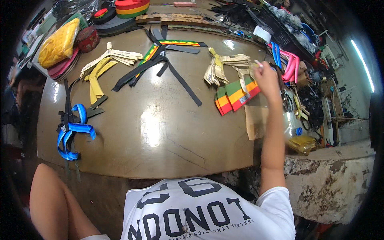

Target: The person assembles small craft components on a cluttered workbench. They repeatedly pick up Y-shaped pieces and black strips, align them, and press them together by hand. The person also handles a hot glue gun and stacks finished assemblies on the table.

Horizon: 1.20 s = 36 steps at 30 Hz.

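My right hand (266,78) reaches out over the right part of the brown worktable (160,136), with its fingers closed on a small white object (258,63) at the fingertips. Just below and left of the hand lies a fan of green, yellow and red striped strap pieces (235,95). A pile of beige straps (222,66) lies to its left, and pink straps (291,64) to its right. My left arm (50,200) comes in at the lower left, and its hand is out of view.
Blue straps (72,136) lie at the table's left edge, with yellow straps (96,76) and black straps (164,66) further back. A yellow bag (60,42), a red tin (88,38) and webbing rolls (132,8) sit at the back. A worn concrete ledge (332,188) is at the right.
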Available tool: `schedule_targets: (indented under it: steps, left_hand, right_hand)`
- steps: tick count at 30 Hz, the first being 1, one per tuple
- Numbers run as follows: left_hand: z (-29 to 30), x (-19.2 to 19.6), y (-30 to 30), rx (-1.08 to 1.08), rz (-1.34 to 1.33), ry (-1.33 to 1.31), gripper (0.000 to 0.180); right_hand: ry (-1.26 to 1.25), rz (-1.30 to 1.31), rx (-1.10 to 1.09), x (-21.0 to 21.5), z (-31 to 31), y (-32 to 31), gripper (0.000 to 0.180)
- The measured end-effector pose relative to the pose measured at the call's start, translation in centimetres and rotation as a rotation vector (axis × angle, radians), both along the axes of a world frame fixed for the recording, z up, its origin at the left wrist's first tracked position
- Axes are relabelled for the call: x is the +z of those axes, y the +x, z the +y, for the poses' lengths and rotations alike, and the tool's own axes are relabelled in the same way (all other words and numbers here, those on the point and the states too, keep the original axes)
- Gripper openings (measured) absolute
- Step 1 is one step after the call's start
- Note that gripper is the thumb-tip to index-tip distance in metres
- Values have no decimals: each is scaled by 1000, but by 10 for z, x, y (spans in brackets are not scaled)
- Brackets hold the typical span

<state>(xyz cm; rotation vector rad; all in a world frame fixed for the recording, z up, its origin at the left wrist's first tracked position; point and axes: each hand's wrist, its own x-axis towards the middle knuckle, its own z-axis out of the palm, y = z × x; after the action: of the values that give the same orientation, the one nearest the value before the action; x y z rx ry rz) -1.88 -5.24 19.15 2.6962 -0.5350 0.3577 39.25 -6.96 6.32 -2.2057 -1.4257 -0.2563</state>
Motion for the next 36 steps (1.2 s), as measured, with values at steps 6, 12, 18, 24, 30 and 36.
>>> schedule_targets:
  steps: [6,12,18,24,30,36]
  left_hand:
    - [4,-5,8,-12,-10,15,31]
    - [14,-2,12,10,-60,-43,28]
    - [94,-38,7,303,-358,-323,26]
    - [264,-172,97,1061,-468,-337,23]
    - [321,-240,133,1490,54,-246,38]
    - [341,-174,108,1006,-51,-1177,33]
  right_hand:
    - [-254,-1,-39,-82,27,31,37]
    - [-204,-136,-25,-56,38,31,16]
    - [200,-163,-162,45,-28,-10,10]
    - [315,802,-53,4,-117,-104,13]
    - [-63,281,163,-79,-116,-194,15]
    - [-150,382,225,-66,-123,-193,14]
